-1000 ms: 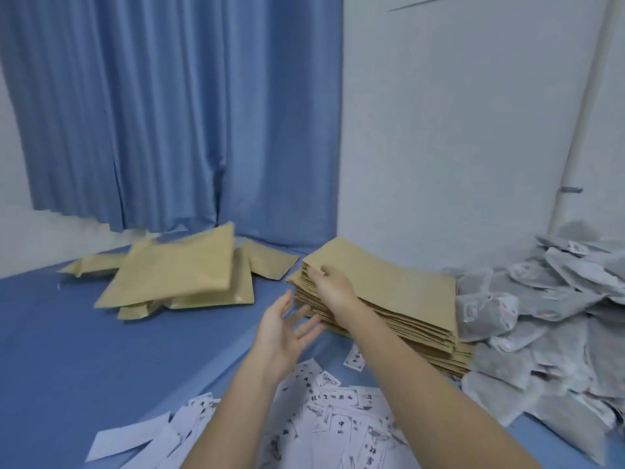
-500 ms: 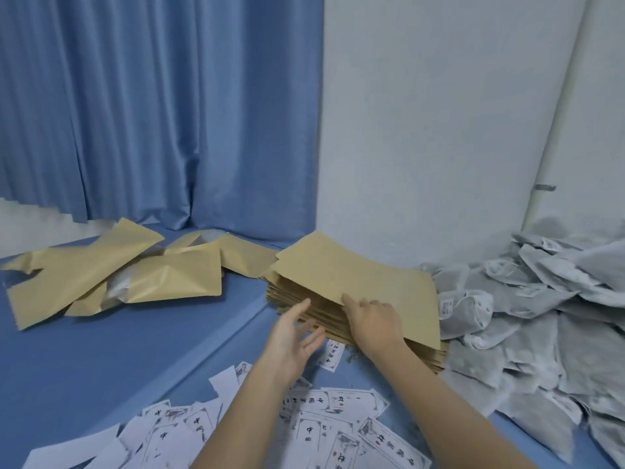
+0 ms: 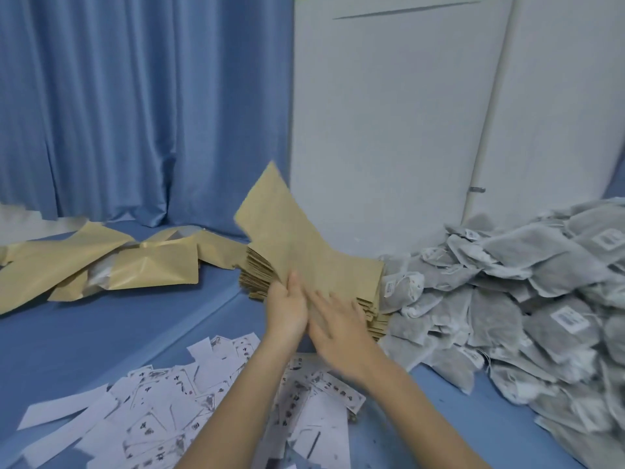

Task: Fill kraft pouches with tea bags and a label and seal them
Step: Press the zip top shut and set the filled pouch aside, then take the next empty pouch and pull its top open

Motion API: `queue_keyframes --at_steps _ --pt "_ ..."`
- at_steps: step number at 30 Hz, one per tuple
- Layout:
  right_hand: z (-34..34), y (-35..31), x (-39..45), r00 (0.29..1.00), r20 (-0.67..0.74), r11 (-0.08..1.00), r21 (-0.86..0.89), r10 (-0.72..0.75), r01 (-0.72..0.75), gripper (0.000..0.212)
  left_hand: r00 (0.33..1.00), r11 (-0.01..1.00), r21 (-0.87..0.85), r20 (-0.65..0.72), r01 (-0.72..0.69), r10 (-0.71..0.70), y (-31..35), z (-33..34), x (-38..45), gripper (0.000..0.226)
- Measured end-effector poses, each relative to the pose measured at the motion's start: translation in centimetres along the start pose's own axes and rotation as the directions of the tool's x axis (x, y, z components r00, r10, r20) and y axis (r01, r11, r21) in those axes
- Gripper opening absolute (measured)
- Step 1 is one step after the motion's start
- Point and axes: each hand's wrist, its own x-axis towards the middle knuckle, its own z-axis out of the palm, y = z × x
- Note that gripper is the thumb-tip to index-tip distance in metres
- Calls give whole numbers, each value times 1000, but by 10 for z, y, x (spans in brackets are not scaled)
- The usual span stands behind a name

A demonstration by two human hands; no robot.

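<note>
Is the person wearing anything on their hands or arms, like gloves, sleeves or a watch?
Nothing that shows. The left hand and the right hand are bare, with no gloves, and no rings can be made out, though the right hand is a little blurred. Both forearms are bare down to the bottom edge of the picture: no sleeve, watch or bracelet is in view.

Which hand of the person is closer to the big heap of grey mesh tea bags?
The right hand. It lies on the lifted kraft paper pouch, just beside the heap of grey mesh tea bags. The left hand grips the pouch's near edge, farther from the heap.
</note>
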Motion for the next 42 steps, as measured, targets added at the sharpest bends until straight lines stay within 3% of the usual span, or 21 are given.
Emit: queue_keyframes --at_steps 2,3,5,6,7,8,10,14,16,19,22,24,26,33,37,42 --pt "-31 -8 -4 988 -105 942 326 114 -73 39 959 932 229 23 -280 282 10 2 -15 37" --pt "-47 -12 -6 963 -135 854 502 232 -135 38 911 862 297 103 -412 400 15 3 -22 50" --pt "-80 -13 -13 894 -108 514 845 434 -148 40 788 668 420 283 -614 547 20 4 -33 86" --pt "-95 -8 -17 866 -81 336 936 493 -104 40 742 565 489 342 -665 577 22 4 -39 94" --pt "-107 -2 -23 845 -67 216 975 531 -59 38 715 485 544 370 -685 593 21 3 -45 96" --pt "-117 2 -29 829 -58 163 986 556 -41 34 693 415 588 392 -695 605 18 2 -51 97" --pt "-123 12 -44 784 -11 134 987 620 -92 24 664 295 645 454 -705 594 10 1 -63 99" --pt "-104 39 -66 665 113 70 968 738 -243 18 734 97 742 620 -663 279 -13 -1 -78 98" --pt "-92 47 -74 611 147 44 957 778 -286 14 750 163 735 658 -658 67 -20 1 -82 91" --pt "-74 55 -84 571 169 24 949 803 -314 21 690 417 701 693 -579 -207 -19 6 -91 102" --pt "-62 60 -89 581 195 -18 955 791 -296 18 675 774 532 713 -343 -191 -12 18 -100 96" --pt "-60 60 -91 595 232 -61 954 769 -294 14 736 885 420 661 -201 -147 -9 33 -103 74" --pt "-61 61 -91 608 272 -113 951 746 -287 11 777 869 435 621 -234 -101 -9 48 -105 59" --pt "-69 56 -88 594 439 -349 898 674 -268 11 896 772 572 444 -276 -9 -14 73 -114 50" --pt "-67 53 -84 599 487 -428 868 636 -251 3 946 847 479 316 -230 78 -13 68 -115 43" --pt "-62 51 -79 616 507 -464 851 602 -247 17 963 915 345 239 -208 128 -14 68 -113 28"
